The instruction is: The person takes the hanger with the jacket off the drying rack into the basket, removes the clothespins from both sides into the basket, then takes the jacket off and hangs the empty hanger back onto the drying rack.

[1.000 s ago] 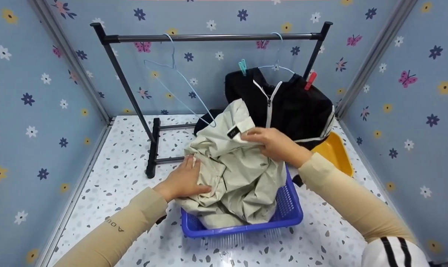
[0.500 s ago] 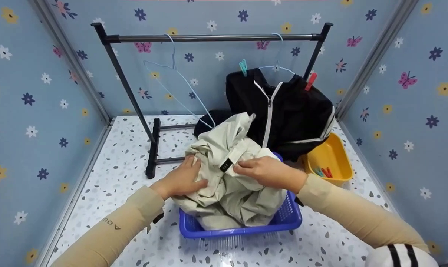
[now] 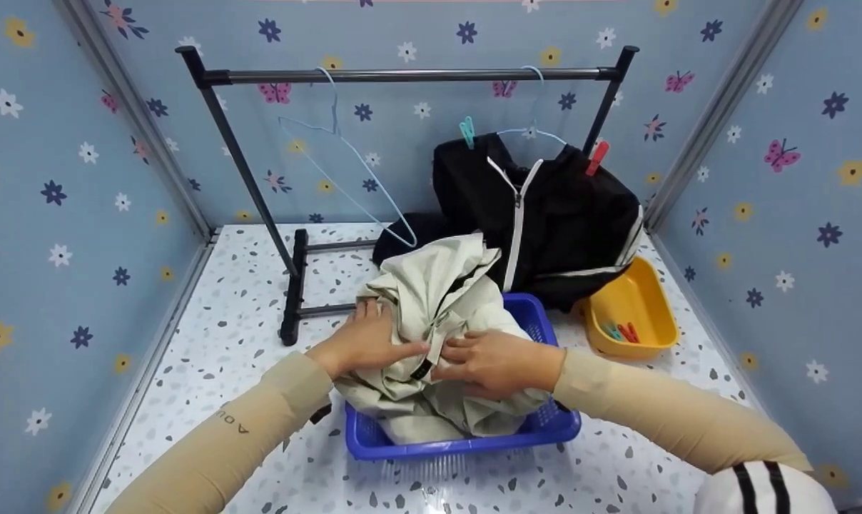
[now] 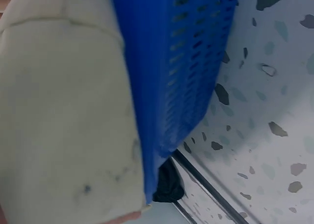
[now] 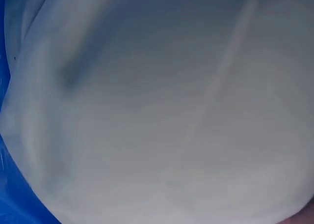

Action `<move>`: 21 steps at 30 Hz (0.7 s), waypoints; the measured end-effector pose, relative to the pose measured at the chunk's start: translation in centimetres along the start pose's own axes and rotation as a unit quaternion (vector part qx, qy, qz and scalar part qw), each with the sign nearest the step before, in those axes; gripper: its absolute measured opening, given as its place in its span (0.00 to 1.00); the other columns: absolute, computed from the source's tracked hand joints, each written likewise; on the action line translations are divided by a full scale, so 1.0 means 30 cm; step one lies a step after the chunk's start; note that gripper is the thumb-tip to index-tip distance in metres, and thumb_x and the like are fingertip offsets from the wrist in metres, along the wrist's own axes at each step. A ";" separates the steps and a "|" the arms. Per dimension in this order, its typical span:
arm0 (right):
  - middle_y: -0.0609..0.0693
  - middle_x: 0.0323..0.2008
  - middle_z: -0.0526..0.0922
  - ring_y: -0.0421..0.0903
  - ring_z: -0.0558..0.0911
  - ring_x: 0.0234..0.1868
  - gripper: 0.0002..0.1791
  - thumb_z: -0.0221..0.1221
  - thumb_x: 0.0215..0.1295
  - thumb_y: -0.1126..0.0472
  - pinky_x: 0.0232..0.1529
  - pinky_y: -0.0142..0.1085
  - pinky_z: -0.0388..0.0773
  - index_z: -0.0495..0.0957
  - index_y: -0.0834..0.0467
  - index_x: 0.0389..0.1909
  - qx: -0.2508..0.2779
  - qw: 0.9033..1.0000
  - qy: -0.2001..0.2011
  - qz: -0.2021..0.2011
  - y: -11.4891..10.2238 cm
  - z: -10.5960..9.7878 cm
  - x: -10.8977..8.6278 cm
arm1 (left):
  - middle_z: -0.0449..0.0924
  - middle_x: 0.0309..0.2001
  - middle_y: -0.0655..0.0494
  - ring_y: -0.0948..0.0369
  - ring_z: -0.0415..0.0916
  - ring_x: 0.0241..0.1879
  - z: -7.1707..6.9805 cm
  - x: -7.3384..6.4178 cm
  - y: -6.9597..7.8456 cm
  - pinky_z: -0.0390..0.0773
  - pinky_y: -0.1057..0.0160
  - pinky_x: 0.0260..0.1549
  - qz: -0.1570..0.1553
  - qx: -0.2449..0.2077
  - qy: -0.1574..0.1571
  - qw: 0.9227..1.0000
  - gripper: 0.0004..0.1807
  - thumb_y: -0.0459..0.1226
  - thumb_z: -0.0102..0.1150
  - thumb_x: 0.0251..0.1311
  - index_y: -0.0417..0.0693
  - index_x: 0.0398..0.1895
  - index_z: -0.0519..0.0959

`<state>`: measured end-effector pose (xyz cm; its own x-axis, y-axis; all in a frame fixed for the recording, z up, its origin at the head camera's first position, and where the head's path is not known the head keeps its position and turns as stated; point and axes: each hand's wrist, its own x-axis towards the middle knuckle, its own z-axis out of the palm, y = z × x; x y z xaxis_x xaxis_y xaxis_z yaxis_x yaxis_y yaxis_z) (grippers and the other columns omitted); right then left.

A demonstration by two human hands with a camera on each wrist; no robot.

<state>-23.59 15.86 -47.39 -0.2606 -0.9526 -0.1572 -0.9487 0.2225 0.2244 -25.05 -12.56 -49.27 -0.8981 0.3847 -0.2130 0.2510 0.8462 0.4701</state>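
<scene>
A crumpled pale beige-green jacket [image 3: 467,285] with a dark zip line and a small black label [image 3: 422,369] lies heaped in a blue plastic basket [image 3: 467,447]. My left hand [image 3: 365,338] rests on the jacket's left side, fingers spread and thumb pointing toward the label. On the other side my right hand [image 3: 499,363] holds a fold of the cloth, its fingertips close to the label. In the left wrist view pale cloth [image 4: 68,116] hangs beside the basket's perforated wall [image 4: 191,52]. Blurred pale cloth [image 5: 162,116] fills most of the right wrist view.
Behind the basket stands a black clothes rack [image 3: 417,75] with a bare blue hanger [image 3: 374,178]. A black jacket [image 3: 566,221] hangs on it from another hanger, with a teal clothespin [image 3: 467,132] and a red clothespin [image 3: 597,158]. A yellow tub [image 3: 645,303] holds several clothespins [image 3: 622,331].
My right hand has come down and toward me, folding the jacket's labelled edge down onto the heap. My left hand has shifted slightly right. The yellow tub shows more fully.
</scene>
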 end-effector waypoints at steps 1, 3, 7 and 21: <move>0.54 0.78 0.82 0.55 0.82 0.78 0.32 0.64 0.80 0.47 0.77 0.50 0.82 0.74 0.42 0.82 0.008 1.000 -0.016 0.003 -0.002 -0.005 -0.001 | 0.37 0.88 0.15 0.21 0.36 0.89 0.001 0.004 0.007 0.43 0.28 0.90 -0.004 0.006 0.001 1.000 0.76 0.80 0.56 0.66 0.24 0.89 0.47; 0.54 0.81 0.79 0.55 0.79 0.81 0.32 0.60 0.82 0.48 0.80 0.52 0.79 0.72 0.44 0.84 0.039 0.998 -0.039 0.005 -0.001 -0.010 -0.003 | 0.40 0.86 0.13 0.18 0.39 0.88 0.003 0.010 0.020 0.46 0.26 0.89 -0.004 0.016 0.007 1.000 0.78 0.79 0.61 0.62 0.21 0.88 0.47; 0.56 0.76 0.84 0.57 0.83 0.77 0.28 0.59 0.76 0.58 0.79 0.53 0.80 0.81 0.53 0.76 0.162 0.986 -0.040 0.005 0.031 -0.039 -0.018 | 0.44 0.85 0.12 0.18 0.43 0.87 0.002 0.018 0.040 0.50 0.26 0.88 -0.015 0.027 0.016 0.999 0.77 0.77 0.63 0.64 0.19 0.87 0.49; 0.66 0.77 0.78 0.66 0.78 0.79 0.38 0.73 0.69 0.63 0.81 0.62 0.74 0.75 0.62 0.78 0.283 0.924 0.097 0.239 0.402 -0.127 -0.023 | 0.42 0.87 0.14 0.20 0.40 0.88 0.012 0.021 0.056 0.49 0.24 0.88 -0.038 0.019 0.012 0.999 0.73 0.75 0.60 0.69 0.22 0.88 0.47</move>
<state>-34.17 18.40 -40.90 -0.6895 -0.7241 0.0171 -0.6892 0.6487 -0.3229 -25.08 -10.76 -48.92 -0.9234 0.3097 -0.2266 0.1942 0.8865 0.4200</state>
